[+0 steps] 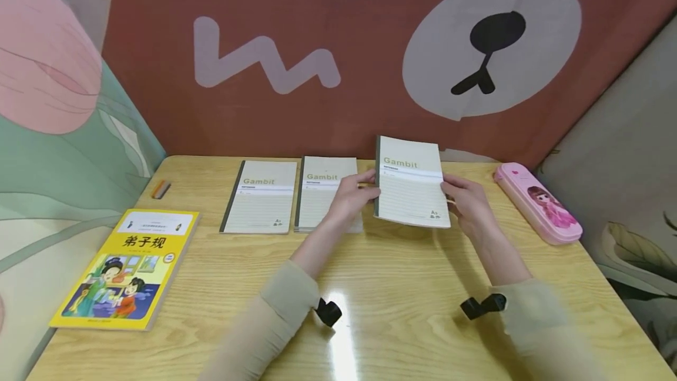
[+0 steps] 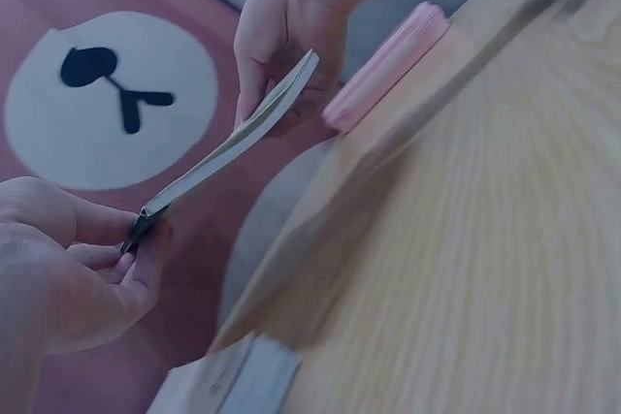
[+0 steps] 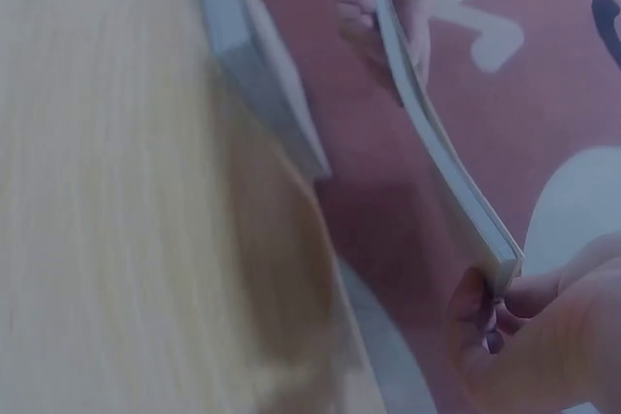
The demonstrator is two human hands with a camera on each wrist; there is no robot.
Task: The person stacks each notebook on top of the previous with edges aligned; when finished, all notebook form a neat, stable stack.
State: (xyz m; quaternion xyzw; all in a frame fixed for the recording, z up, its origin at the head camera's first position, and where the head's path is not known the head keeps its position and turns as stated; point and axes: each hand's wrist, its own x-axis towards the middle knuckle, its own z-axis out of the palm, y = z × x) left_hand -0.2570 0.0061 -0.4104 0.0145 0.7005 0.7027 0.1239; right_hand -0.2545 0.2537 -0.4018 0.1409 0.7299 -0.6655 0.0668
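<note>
Both hands hold a cream Gambit notebook (image 1: 409,193) raised above the table at the back. My left hand (image 1: 349,196) pinches its dark spine edge between thumb and fingers. On the opposite edge, my right hand (image 1: 468,199) grips with the thumb in front and fingers behind. In the left wrist view the notebook (image 2: 228,152) appears edge-on and slightly bowed between the hands. Left of it lies a stack of matching notebooks (image 1: 322,199), partly covered by the left hand. Further left another Gambit notebook (image 1: 259,199) lies flat.
A yellow picture-cover book (image 1: 132,269) lies at the table's left, with a small orange-and-grey object (image 1: 161,189) behind it. A pink pencil case (image 1: 539,203) sits at the right edge. A printed cloth wall (image 1: 264,116) rises directly behind the table.
</note>
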